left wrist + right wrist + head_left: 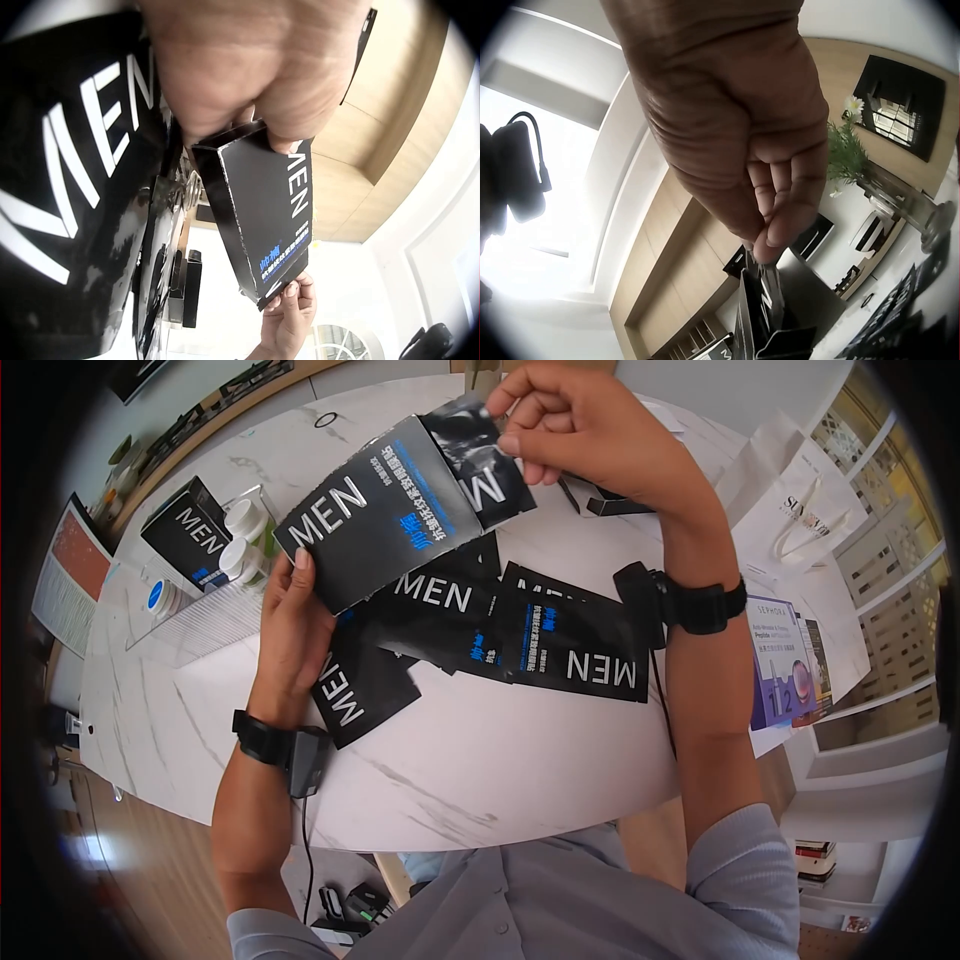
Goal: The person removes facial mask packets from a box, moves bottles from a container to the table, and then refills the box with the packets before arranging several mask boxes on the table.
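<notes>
My left hand (pixel 298 622) grips a black carton lettered MEN (pixel 375 525) by its lower left corner, thumb on the front face. The carton is tilted above the table. Out of its open upper right end sticks a shiny black sachet (pixel 497 497), whose other part is hidden inside the carton. My right hand (pixel 585 430) pinches the sachet's outer edge between thumb and fingers. In the right wrist view the carton's open flaps (pixel 787 341) stand just below the pinching fingertips. Several black MEN sachets (pixel 580 645) lie overlapping on the marble-patterned table beneath.
On the left stand another black MEN box (pixel 183 532), white-capped bottles (pixel 243 560) and a small white jar (pixel 166 598). A white paper bag (pixel 790 500) and a purple-and-white box (pixel 780 660) are on the right. A flat black box (pixel 615 503) lies beyond the sachets.
</notes>
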The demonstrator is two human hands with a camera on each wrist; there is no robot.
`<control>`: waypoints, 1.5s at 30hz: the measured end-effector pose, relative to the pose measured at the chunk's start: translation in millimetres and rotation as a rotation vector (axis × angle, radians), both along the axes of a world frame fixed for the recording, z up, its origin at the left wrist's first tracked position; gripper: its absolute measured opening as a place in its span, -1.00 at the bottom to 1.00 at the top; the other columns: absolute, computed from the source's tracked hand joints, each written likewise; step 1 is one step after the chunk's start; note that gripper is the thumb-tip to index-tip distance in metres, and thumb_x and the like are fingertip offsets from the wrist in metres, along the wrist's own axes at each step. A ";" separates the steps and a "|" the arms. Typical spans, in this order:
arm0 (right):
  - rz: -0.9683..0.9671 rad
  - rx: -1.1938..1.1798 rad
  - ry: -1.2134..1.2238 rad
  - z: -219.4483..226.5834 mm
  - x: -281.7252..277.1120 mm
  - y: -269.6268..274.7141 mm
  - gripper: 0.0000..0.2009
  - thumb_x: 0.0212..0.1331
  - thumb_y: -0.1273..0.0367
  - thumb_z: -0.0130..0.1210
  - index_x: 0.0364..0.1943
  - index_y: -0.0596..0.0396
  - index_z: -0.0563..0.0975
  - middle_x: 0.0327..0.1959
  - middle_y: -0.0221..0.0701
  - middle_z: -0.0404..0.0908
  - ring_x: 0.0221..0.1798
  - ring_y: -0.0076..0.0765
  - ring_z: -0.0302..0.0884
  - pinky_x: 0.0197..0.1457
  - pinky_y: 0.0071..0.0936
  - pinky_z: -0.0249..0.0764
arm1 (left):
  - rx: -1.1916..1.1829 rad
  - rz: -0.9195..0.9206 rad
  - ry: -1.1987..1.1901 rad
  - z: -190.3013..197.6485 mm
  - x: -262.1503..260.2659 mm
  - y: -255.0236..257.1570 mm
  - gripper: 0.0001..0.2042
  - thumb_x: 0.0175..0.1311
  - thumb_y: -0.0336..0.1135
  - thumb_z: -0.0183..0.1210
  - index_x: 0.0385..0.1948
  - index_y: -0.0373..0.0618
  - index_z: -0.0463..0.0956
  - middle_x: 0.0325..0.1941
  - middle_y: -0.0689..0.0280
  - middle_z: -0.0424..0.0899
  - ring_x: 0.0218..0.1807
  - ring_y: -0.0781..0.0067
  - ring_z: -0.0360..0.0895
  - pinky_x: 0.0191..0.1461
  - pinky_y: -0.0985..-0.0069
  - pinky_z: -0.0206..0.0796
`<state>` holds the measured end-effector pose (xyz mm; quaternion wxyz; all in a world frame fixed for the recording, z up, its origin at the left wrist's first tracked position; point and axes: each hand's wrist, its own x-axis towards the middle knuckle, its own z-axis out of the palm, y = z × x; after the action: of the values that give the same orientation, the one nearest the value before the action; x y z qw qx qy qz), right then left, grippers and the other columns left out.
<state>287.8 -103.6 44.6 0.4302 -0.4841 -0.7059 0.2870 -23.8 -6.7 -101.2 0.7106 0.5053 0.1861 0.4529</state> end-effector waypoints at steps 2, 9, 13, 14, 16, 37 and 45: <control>-0.018 0.024 -0.028 -2.1 -10.5 -1.0 -0.86 0.40 0.54 0.09 -0.07 0.34 0.48 -0.46 -0.42 0.61 -0.52 -0.61 0.55 -0.48 -0.66 0.49 | 0.002 -0.001 -0.001 0.1 0.1 -0.3 -0.54 0.62 -0.09 -0.03 0.38 -0.18 0.31 0.37 0.24 0.51 0.36 0.36 0.49 0.43 0.26 0.36; -0.102 0.183 -0.135 -20.9 -26.9 8.1 -0.87 0.25 0.48 0.22 -0.19 0.26 0.64 -0.42 -0.34 0.70 -0.42 -0.55 0.69 -0.34 -0.60 0.61 | 0.008 -0.011 0.001 -0.4 -0.5 0.1 -0.56 0.62 -0.10 -0.03 0.36 -0.17 0.32 0.36 0.24 0.51 0.35 0.36 0.50 0.42 0.26 0.38; -0.100 0.141 -0.113 -27.4 -32.6 14.8 -0.88 0.29 0.49 0.21 -0.16 0.24 0.64 -0.44 -0.43 0.66 -0.39 -0.61 0.65 -0.31 -0.64 0.59 | 0.004 -0.008 -0.001 0.6 0.3 -0.9 -0.57 0.63 -0.12 -0.05 0.36 -0.17 0.32 0.37 0.24 0.51 0.35 0.35 0.51 0.42 0.26 0.39; -0.094 0.149 -0.108 -28.1 -34.4 14.9 -0.88 0.28 0.51 0.20 -0.15 0.25 0.63 -0.44 -0.43 0.66 -0.40 -0.60 0.66 -0.32 -0.64 0.60 | 0.003 -0.012 -0.002 0.9 0.5 -1.2 -0.57 0.64 -0.12 -0.05 0.35 -0.18 0.32 0.36 0.24 0.52 0.35 0.35 0.51 0.41 0.26 0.39; -0.095 0.171 -0.123 -30.0 -37.4 16.5 -0.89 0.28 0.50 0.19 -0.17 0.25 0.63 -0.45 -0.42 0.66 -0.41 -0.60 0.66 -0.33 -0.65 0.59 | 0.001 -0.022 -0.004 1.4 0.8 -2.0 -0.58 0.64 -0.12 -0.07 0.34 -0.18 0.32 0.35 0.24 0.53 0.35 0.34 0.51 0.41 0.26 0.40; 0.154 -0.366 -0.943 -60.4 -14.6 21.6 -0.50 -0.10 0.24 0.50 -0.01 0.07 0.63 -0.21 -0.40 0.71 -0.14 -0.23 0.69 -0.13 -0.30 0.56 | -0.092 0.003 -0.038 0.8 -3.7 2.1 -0.55 0.62 -0.02 -0.04 0.29 -0.18 0.36 0.29 0.24 0.57 0.26 0.37 0.58 0.29 0.34 0.47; 0.190 -0.475 -0.894 -68.9 -8.0 40.0 -0.75 0.04 0.52 0.27 -0.13 0.13 0.65 -0.28 -0.36 0.72 -0.19 -0.31 0.68 -0.15 -0.39 0.54 | -0.089 -0.015 -0.054 -1.9 -4.4 4.5 -0.55 0.61 0.00 -0.01 0.26 -0.17 0.39 0.25 0.26 0.60 0.23 0.38 0.61 0.27 0.32 0.49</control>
<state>279.8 -63.6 -24.3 -0.0637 -0.5774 -0.7770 0.2423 -28.3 -2.2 -103.1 0.7405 0.4621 0.1831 0.4524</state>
